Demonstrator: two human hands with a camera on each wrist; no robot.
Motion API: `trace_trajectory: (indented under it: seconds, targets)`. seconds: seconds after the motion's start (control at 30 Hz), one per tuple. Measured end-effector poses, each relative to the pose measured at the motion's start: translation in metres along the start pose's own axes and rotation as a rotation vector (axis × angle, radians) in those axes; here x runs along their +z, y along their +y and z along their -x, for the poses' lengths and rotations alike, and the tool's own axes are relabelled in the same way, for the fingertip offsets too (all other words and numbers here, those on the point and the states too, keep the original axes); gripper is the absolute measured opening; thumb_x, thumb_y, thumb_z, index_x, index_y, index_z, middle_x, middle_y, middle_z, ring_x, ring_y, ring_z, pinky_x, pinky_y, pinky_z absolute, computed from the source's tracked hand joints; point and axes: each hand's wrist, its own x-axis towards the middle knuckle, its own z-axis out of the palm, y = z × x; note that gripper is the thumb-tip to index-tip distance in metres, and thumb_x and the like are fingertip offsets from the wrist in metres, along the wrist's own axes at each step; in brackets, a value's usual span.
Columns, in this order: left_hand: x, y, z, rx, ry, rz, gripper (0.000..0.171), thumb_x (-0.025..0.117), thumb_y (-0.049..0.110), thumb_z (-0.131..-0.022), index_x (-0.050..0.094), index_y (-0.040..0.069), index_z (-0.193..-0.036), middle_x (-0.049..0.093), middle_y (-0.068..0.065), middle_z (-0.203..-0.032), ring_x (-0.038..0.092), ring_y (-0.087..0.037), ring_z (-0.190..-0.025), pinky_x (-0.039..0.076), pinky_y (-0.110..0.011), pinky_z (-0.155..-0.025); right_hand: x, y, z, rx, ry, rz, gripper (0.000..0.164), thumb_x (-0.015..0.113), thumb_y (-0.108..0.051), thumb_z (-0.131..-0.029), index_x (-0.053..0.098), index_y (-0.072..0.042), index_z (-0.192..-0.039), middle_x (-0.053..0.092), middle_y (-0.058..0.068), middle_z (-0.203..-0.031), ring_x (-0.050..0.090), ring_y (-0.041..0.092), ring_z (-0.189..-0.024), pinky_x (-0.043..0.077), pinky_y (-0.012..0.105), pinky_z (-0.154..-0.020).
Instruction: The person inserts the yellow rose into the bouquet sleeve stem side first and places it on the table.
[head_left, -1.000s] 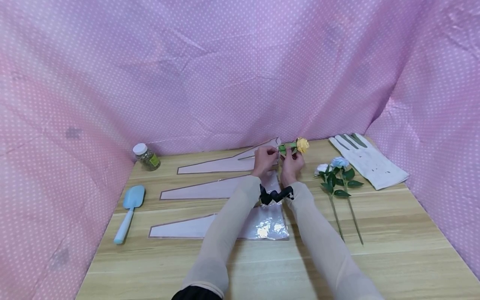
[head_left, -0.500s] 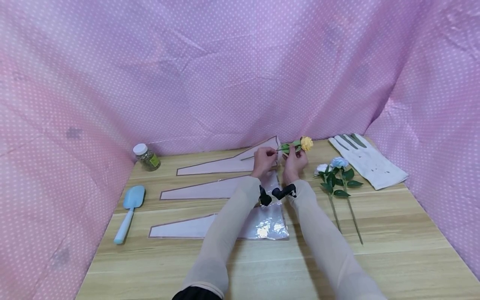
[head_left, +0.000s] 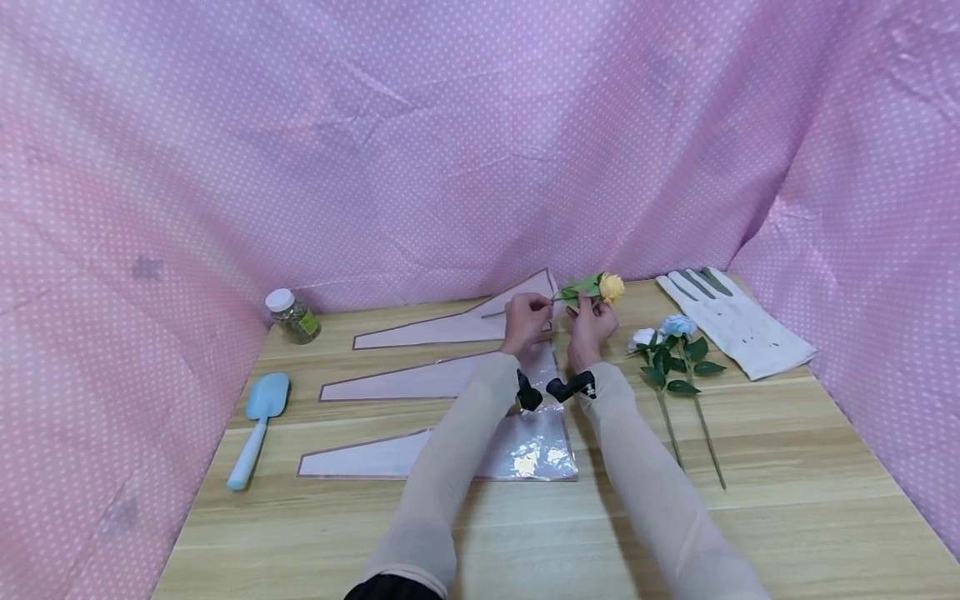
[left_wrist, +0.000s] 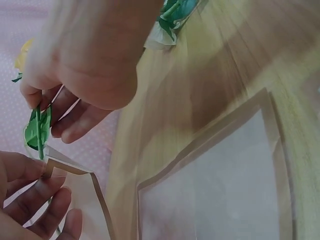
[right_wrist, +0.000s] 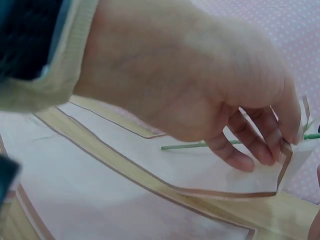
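My right hand pinches the leafy upper stem of a yellow artificial rose at the table's back. To its left, my left hand pinches the mouth edge of the farthest flower sleeve, a tapered white sheet with a brown border. That edge is lifted and bent, as the right wrist view shows at the left fingertips. The green stem runs leftward past the left hand and overlaps the sleeve. In the left wrist view, green leaves hang between the two hands.
Two more sleeves lie nearer on the wooden table. At right are a blue and a white rose and a white glove. A blue trowel and a white-lidded jar stand at left. Pink cloth hangs behind.
Over the second, my right hand and the yellow rose have shifted slightly right. The far sleeve's mouth edge has risen and moved a little left with my left hand.
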Motion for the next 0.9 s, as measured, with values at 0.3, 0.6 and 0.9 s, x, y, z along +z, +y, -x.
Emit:
trace_trajectory:
  seconds: [0.3,0.6,0.9]
  targets:
    - [-0.0015,0.002,-0.0025,0.023,0.035,-0.016,0.015,0.067,0.007,-0.09,0.077,-0.002,-0.097,0.078,-0.014,-0.089,0.069,-0.02,-0.079,0.045,-0.015,-0.066,-0.0035,0.0004,0.0023,0.024,-0.023,-0.017,0.006,0.069,-0.003,-0.091,0.066,-0.005,-0.095,0.069,0.004,-0.092,0.067,0.007,-0.075,0.06,0.042,-0.084]
    - [-0.0006,0.003,-0.0034,0.001,0.072,0.035,0.012,0.068,0.005,-0.089,0.077,-0.001,-0.093,0.076,-0.016,-0.087,0.066,-0.016,-0.074,0.043,-0.014,-0.065,-0.0063,0.0001,-0.0022,0.012,-0.045,-0.063,0.008,0.069,-0.001,-0.09,0.067,-0.008,-0.091,0.067,0.001,-0.087,0.067,0.007,-0.075,0.061,0.035,-0.075]
    - [-0.0013,0.0058,-0.0039,0.01,0.102,-0.006,0.013,0.066,0.004,-0.087,0.077,0.001,-0.093,0.076,-0.014,-0.081,0.062,-0.013,-0.068,0.042,-0.014,-0.062,-0.0098,-0.0001,-0.0034,0.02,-0.122,-0.072,0.012,0.066,0.003,-0.091,0.066,-0.008,-0.093,0.067,-0.004,-0.083,0.068,0.007,-0.074,0.06,0.027,-0.069]
